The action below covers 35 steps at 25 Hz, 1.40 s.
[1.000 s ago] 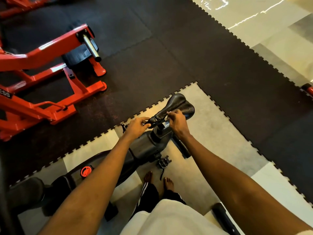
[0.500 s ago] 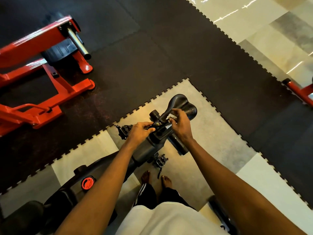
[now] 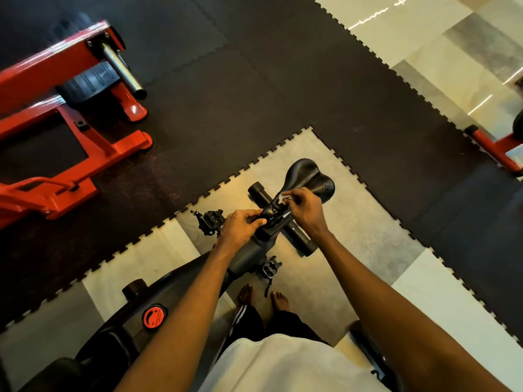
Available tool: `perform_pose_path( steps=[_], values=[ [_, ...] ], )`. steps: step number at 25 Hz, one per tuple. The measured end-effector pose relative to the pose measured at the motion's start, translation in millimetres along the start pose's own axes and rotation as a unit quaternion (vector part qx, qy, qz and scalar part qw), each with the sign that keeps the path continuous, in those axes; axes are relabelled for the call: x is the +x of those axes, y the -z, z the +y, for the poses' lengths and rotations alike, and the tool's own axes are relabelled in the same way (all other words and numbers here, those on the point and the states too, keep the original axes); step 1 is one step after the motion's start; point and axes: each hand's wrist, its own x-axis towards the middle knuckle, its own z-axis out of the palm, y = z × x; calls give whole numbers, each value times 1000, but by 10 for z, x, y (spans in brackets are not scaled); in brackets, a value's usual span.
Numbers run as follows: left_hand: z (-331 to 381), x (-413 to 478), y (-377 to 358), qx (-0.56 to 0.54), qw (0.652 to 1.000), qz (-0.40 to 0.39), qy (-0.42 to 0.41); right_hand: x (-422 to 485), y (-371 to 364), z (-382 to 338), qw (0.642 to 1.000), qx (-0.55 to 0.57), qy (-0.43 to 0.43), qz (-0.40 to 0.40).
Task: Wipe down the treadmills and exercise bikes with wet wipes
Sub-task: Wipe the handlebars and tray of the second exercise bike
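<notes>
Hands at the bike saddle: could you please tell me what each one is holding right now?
Left hand: grips the narrow front end of the saddle.
Right hand: pinches a wet wipe against the saddle.

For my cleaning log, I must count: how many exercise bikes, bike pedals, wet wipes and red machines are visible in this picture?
Exercise bike: 1
Pedals: 2
Wet wipe: 1
Red machines: 2
Total: 6
</notes>
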Motion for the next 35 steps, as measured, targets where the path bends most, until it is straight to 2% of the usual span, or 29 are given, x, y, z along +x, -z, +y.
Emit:
perform_pose_path(
  steps=[3, 5, 9, 14, 17, 22, 26, 29, 33, 35],
  values=[
    [18, -5, 9, 0, 1000, -7, -7, 95, -14, 16, 997, 8, -50, 65],
    [0, 20, 51, -16, 1000, -19, 0, -34, -126, -86, 995, 24, -51, 84],
    [-208, 67, 151, -37, 999, 10, 14, -458, -246, -208, 999, 9, 35, 5],
    [-491, -22, 242, -66, 993, 70, 64, -267, -258, -318, 997, -40, 60, -14],
    [-536, -36, 250, -75, 990, 88, 80, -312, -363, -375, 985, -92, 133, -65],
    [-431, -14, 226, -95, 989, 89, 68, -598, -393, -203, 986, -66, 141, -51],
    [-277, 62, 142, -100, 993, 56, 39, -758, -447, -213, 998, 40, 41, 19],
    [-113, 98, 69, -77, 997, 14, 11, -686, -418, -179, 990, 99, -43, 89],
    [32, 105, -7, -37, 999, -8, 2, -451, -412, -106, 962, 148, -150, 174],
    [78, 106, 13, -19, 1000, -18, -6, -352, -423, -63, 930, 182, -224, 228]
  ],
)
